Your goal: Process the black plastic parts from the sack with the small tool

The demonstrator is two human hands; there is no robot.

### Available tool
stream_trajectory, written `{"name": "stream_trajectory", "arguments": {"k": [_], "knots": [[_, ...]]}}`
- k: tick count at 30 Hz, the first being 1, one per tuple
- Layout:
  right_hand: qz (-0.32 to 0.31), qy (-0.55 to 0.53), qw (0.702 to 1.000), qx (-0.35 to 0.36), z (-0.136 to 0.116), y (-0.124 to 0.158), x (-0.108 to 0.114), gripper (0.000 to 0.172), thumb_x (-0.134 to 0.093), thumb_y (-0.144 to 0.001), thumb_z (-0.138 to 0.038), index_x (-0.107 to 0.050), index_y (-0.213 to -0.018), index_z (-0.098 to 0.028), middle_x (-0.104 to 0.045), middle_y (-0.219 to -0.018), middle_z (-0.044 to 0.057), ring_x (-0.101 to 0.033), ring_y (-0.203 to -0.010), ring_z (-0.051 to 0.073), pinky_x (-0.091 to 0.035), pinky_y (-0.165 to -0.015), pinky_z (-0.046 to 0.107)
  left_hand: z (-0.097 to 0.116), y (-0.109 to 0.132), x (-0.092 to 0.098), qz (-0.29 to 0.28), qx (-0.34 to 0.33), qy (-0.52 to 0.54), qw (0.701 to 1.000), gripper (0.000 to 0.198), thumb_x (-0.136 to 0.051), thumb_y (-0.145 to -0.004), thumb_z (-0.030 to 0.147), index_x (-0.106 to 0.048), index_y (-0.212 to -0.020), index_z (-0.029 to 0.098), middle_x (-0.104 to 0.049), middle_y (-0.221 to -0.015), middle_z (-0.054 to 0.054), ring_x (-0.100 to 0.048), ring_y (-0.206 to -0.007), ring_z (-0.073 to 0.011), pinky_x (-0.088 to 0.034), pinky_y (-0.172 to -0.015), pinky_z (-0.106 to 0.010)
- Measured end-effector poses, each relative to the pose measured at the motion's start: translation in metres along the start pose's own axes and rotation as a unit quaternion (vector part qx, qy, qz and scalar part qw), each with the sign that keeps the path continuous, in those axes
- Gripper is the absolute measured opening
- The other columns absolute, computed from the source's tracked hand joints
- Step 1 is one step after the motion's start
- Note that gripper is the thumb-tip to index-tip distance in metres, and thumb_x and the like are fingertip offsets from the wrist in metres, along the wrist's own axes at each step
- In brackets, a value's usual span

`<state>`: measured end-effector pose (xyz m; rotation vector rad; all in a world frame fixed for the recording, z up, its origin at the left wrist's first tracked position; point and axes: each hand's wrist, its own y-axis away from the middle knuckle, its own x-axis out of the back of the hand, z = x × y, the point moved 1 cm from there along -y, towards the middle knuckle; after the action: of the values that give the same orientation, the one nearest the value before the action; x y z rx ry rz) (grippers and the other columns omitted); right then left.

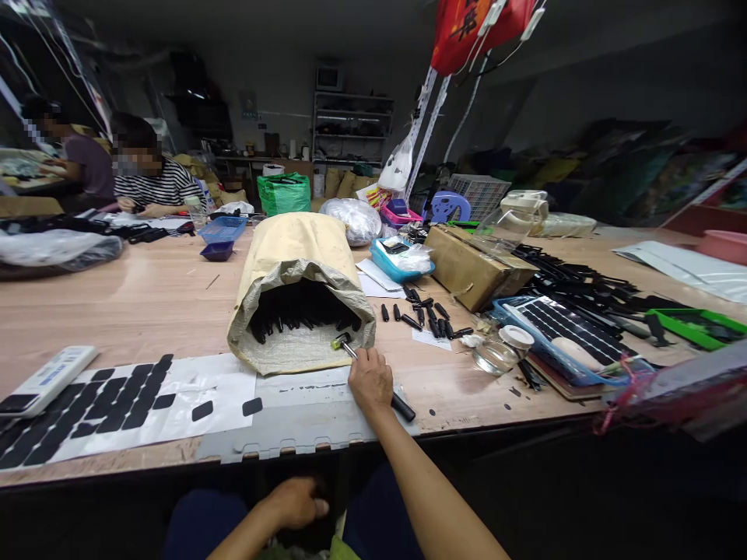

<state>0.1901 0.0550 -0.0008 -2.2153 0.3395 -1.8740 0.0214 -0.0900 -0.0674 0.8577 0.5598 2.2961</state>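
Observation:
My right hand (pixel 372 379) is wrapped round a small hammer (pixel 402 406) at the front of the table. Its black grip sticks out toward me, and its metal shaft leads to a yellowish head (pixel 340 341) at the mouth of a paper sack (pixel 300 237). The sack lies on its side with its opening facing me. Inside it are many long black pieces (pixel 300 303). Down by my lap is my left hand (pixel 295 502), below the table edge; its fingers are blurred and partly in shadow. A grey mat (pixel 303 420) lies under the sack's front.
A sheet of black stickers (pixel 128 397) and a white device (pixel 50 381) lie to the left. Black handles (pixel 435 319), a glass jar (pixel 496 354), a blue tray (pixel 560 334) and a cardboard box (pixel 472 264) are on the right. Two people sit at the far left.

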Motion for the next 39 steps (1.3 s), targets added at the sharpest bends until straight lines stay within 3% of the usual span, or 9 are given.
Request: {"name": "stream_trajectory", "arguments": {"k": [3, 5, 8, 10, 14, 19, 23, 28, 39], "knots": [[0.0, 0.0, 1.0, 0.0, 0.0, 0.0, -0.001, 0.027, -0.036, -0.095, -0.024, -0.061, -0.104, -0.019, -0.059, -0.101, 0.012, -0.05, -0.093, 0.024, -0.038, -0.073, 0.035, 0.034, 0.032, 0.032, -0.169, -0.06, -0.001, 0.984, 0.042, -0.073, -0.068, 0.049, -0.074, -0.103, 0.026, -0.075, -0.087, -0.003, -0.07, -0.079, -0.0252, -0.054, -0.072, -0.035], [0.003, 0.0, 1.0, -0.001, 0.0, 0.0, -0.001, 0.027, -0.036, -0.095, -0.024, -0.061, -0.104, -0.019, -0.06, -0.101, 0.012, -0.05, -0.093, 0.024, -0.037, -0.073, 0.035, 0.058, 0.038, 0.071, -0.151, -0.084, 0.08, 0.982, 0.047, -0.069, -0.073, 0.055, -0.071, -0.107, 0.022, -0.074, -0.085, -0.004, -0.068, -0.073, -0.0209, -0.053, -0.066, -0.031], [0.003, -0.001, 1.0, -0.001, 0.0, 0.0, -0.001, 0.026, -0.037, -0.095, -0.025, -0.061, -0.103, -0.019, -0.06, -0.101, 0.012, -0.05, -0.093, 0.024, -0.038, -0.073, 0.035, 0.076, 0.02, 0.142, 0.189, -0.046, 0.055, 0.979, 0.041, -0.056, -0.085, 0.052, -0.066, -0.106, 0.018, -0.073, -0.092, -0.009, -0.068, -0.084, -0.0227, -0.053, -0.075, -0.033], [0.0, -0.001, 1.0, -0.001, 0.0, 0.0, -0.001, 0.026, -0.038, -0.094, -0.025, -0.061, -0.103, -0.019, -0.06, -0.101, 0.013, -0.05, -0.092, 0.024, -0.038, -0.074, 0.036, 0.076, -0.001, 0.182, 0.409, 0.03, -0.032, 0.912, 0.037, -0.054, -0.089, 0.044, -0.062, -0.11, 0.015, -0.071, -0.102, -0.015, -0.067, -0.095, -0.0279, -0.051, -0.085, -0.039], [-0.001, -0.002, 1.0, -0.001, 0.0, -0.001, 0.0, 0.025, -0.039, -0.094, -0.025, -0.061, -0.104, -0.019, -0.059, -0.101, 0.012, -0.05, -0.093, 0.024, -0.038, -0.074, 0.035, 0.064, -0.036, 0.224, 0.531, 0.19, -0.12, 0.817, 0.04, -0.057, -0.088, 0.032, -0.053, -0.12, 0.008, -0.066, -0.111, -0.028, -0.065, -0.104, -0.038, -0.048, -0.086, -0.047], [-0.001, -0.008, 1.0, -0.005, 0.0, -0.002, -0.001, 0.025, -0.039, -0.093, -0.025, -0.061, -0.103, -0.019, -0.058, -0.101, 0.011, -0.049, -0.093, 0.024, -0.039, -0.074, 0.036, 0.055, -0.035, 0.22, 0.526, 0.22, -0.121, 0.813, 0.036, -0.056, -0.083, 0.016, -0.052, -0.119, 0.014, -0.069, -0.104, -0.024, -0.068, -0.098, -0.0371, -0.05, -0.08, -0.045], [-0.003, -0.007, 1.0, -0.006, 0.0, -0.002, -0.002, 0.025, -0.037, -0.094, -0.024, -0.061, -0.103, -0.019, -0.058, -0.1, 0.01, -0.049, -0.092, 0.023, -0.038, -0.074, 0.035, 0.057, -0.029, 0.194, 0.551, 0.069, -0.103, 0.825, 0.043, -0.06, -0.079, 0.014, -0.049, -0.12, 0.018, -0.069, -0.098, -0.011, -0.067, -0.096, -0.0281, -0.049, -0.084, -0.038], [0.0, -0.005, 1.0, -0.005, 0.0, -0.001, 0.0, 0.025, -0.038, -0.094, -0.025, -0.06, -0.104, -0.019, -0.058, -0.101, 0.01, -0.049, -0.093, 0.023, -0.037, -0.074, 0.035, 0.062, -0.053, 0.165, 0.457, -0.065, 0.008, 0.887, 0.057, -0.07, -0.069, 0.012, -0.051, -0.122, 0.023, -0.063, -0.084, 0.002, -0.063, -0.079, -0.0165, -0.048, -0.077, -0.027], [0.001, 0.0, 1.0, -0.003, 0.0, -0.001, -0.001, 0.024, -0.039, -0.094, -0.025, -0.06, -0.101, -0.019, -0.059, -0.1, 0.011, -0.049, -0.092, 0.024, -0.038, -0.073, 0.035, 0.048, -0.063, 0.163, 0.422, -0.095, 0.053, 0.9, 0.046, -0.075, -0.063, 0.021, -0.063, -0.108, 0.019, -0.061, -0.087, 0.0, -0.057, -0.079, -0.0154, -0.049, -0.077, -0.028]]}}
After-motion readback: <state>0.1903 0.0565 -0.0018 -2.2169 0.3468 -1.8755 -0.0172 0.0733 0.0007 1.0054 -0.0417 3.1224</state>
